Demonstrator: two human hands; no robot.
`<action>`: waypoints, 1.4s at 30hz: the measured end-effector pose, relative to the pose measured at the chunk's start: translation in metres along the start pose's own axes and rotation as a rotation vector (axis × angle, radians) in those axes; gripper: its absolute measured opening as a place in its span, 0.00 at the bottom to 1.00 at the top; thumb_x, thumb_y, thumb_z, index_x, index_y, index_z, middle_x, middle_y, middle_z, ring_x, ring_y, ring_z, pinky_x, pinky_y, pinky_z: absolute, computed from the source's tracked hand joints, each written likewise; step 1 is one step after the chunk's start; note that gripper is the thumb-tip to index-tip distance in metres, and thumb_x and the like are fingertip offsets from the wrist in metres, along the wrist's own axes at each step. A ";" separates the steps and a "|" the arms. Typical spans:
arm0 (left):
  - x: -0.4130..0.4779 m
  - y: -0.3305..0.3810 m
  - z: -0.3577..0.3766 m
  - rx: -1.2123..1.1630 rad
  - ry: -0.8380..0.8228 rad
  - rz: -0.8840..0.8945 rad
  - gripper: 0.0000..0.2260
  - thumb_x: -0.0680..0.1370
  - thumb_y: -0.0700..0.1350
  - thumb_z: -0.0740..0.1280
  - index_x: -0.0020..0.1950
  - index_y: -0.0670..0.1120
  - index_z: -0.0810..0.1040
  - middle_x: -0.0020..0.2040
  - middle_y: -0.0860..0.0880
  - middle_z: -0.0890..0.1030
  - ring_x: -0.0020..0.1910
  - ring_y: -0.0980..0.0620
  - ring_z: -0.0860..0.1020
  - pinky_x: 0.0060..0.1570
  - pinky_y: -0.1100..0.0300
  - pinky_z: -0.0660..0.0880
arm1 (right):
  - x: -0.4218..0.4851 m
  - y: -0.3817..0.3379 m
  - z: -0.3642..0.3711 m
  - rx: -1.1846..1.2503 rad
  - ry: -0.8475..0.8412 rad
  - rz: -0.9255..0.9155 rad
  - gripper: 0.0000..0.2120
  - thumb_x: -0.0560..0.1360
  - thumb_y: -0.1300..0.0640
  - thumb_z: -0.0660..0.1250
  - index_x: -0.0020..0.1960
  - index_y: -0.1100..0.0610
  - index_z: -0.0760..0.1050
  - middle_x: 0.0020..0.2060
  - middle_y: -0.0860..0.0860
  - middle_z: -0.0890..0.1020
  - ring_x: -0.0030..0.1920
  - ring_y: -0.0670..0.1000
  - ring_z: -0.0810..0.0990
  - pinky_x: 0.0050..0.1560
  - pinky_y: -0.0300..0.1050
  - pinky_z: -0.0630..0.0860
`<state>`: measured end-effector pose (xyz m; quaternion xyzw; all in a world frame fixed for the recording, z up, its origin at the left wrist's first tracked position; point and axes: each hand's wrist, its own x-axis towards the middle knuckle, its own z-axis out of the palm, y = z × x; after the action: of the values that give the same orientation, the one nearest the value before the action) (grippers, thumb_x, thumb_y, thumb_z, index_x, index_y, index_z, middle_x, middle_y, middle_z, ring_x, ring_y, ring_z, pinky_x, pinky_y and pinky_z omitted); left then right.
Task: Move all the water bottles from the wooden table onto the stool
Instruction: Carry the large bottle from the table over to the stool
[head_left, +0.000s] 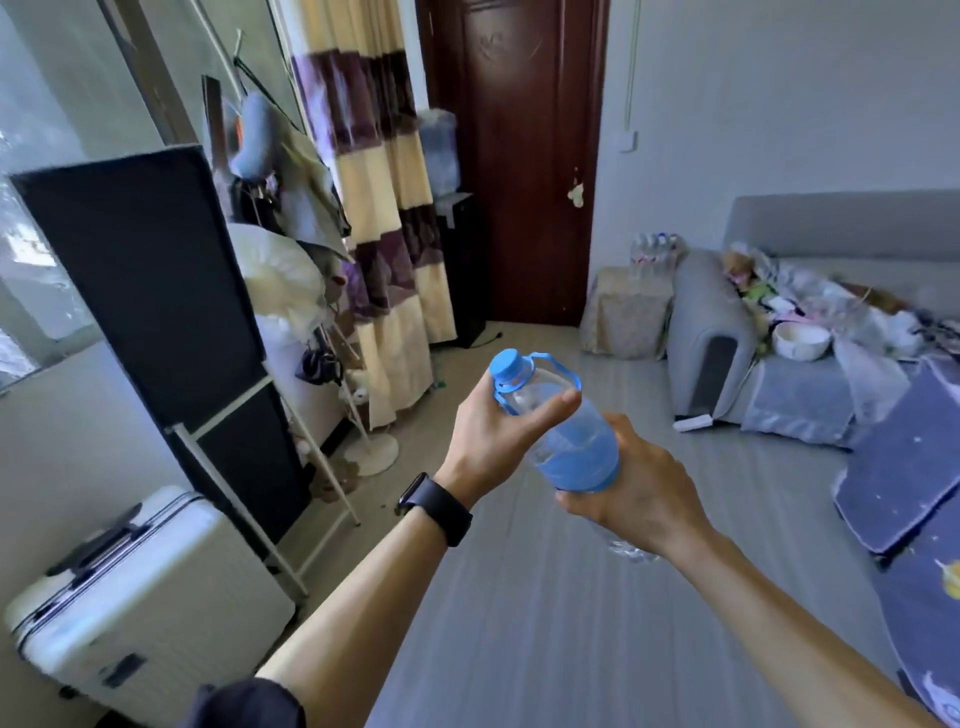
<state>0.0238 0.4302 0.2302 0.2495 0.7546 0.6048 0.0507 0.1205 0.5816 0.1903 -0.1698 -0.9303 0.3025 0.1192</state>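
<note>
A large clear water bottle (566, 431) with a blue cap, blue carry loop and blue label is tilted in mid-air over the floor. My left hand (498, 431) grips its neck just below the cap. My right hand (634, 488) holds the lower body from underneath. Far ahead, a stool draped in pale patterned cloth (626, 317) stands beside the sofa arm, and several small water bottles (655, 254) stand on it. No wooden table shows in this view.
A grey sofa (717, 332) piled with clutter and a white bowl runs along the right. A white suitcase (140, 597), black panel (156, 291) and loaded coat rack line the left wall. A dark door (524, 156) and striped curtain stand ahead. Striped floor lies between.
</note>
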 end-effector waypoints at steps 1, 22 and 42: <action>0.023 -0.004 0.002 -0.012 -0.012 0.000 0.22 0.69 0.62 0.77 0.56 0.52 0.80 0.51 0.54 0.85 0.51 0.56 0.84 0.54 0.48 0.82 | 0.021 0.002 -0.001 0.003 0.005 0.017 0.33 0.60 0.36 0.74 0.61 0.38 0.64 0.44 0.39 0.79 0.46 0.50 0.80 0.43 0.47 0.78; 0.498 -0.070 0.192 0.005 -0.148 -0.007 0.20 0.70 0.63 0.76 0.54 0.52 0.81 0.50 0.55 0.85 0.51 0.56 0.83 0.55 0.53 0.80 | 0.471 0.189 -0.069 0.039 -0.018 0.115 0.31 0.59 0.36 0.72 0.57 0.38 0.63 0.44 0.39 0.80 0.46 0.49 0.80 0.43 0.46 0.77; 0.962 -0.172 0.323 -0.017 -0.223 0.012 0.20 0.71 0.63 0.75 0.54 0.51 0.82 0.51 0.56 0.85 0.52 0.58 0.82 0.57 0.54 0.79 | 0.921 0.326 -0.095 -0.020 -0.026 0.199 0.33 0.60 0.38 0.74 0.61 0.38 0.63 0.47 0.40 0.80 0.54 0.54 0.81 0.47 0.48 0.77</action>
<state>-0.7458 1.1132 0.2008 0.3191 0.7377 0.5799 0.1327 -0.6109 1.2364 0.1785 -0.2588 -0.9132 0.3057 0.0750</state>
